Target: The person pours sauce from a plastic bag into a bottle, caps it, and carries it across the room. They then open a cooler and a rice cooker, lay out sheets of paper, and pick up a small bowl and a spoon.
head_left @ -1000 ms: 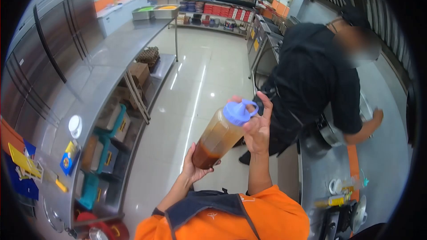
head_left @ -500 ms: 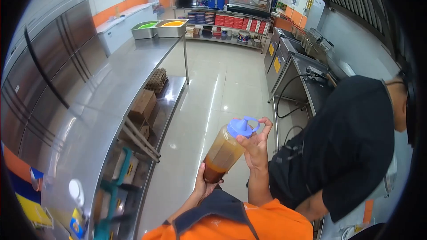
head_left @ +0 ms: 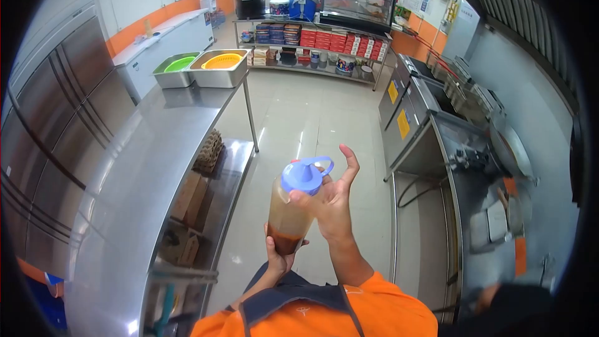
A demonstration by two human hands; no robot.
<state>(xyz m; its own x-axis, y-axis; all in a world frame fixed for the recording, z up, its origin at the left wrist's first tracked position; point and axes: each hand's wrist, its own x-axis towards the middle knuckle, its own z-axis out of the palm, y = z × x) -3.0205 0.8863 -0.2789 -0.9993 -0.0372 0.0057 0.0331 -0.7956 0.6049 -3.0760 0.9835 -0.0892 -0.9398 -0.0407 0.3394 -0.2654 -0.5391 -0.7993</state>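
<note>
A clear squeeze bottle [head_left: 291,217] with brown-red sauce in its lower part is in front of my body, nearly upright. Its lid [head_left: 303,176] is light blue, with a looped strap on the right side. My left hand [head_left: 279,257] is wrapped round the bottle's base. At the top, my right hand [head_left: 332,205] has its thumb against the bottle just under the lid, while the index finger is raised off the strap. Some of its other fingers are hidden behind the bottle.
A long steel table [head_left: 137,168] runs along the left, bearing metal pans with a green basket [head_left: 181,64] and an orange basket [head_left: 222,62]. Fryers [head_left: 412,103] and a stove counter [head_left: 465,168] line the right. A co-worker's dark sleeve [head_left: 521,302] shows at lower right.
The view has moved forward along the aisle, and the co-worker has slipped almost out of frame at lower right. The bottle is more upright. My right index finger has lifted from the strap.
</note>
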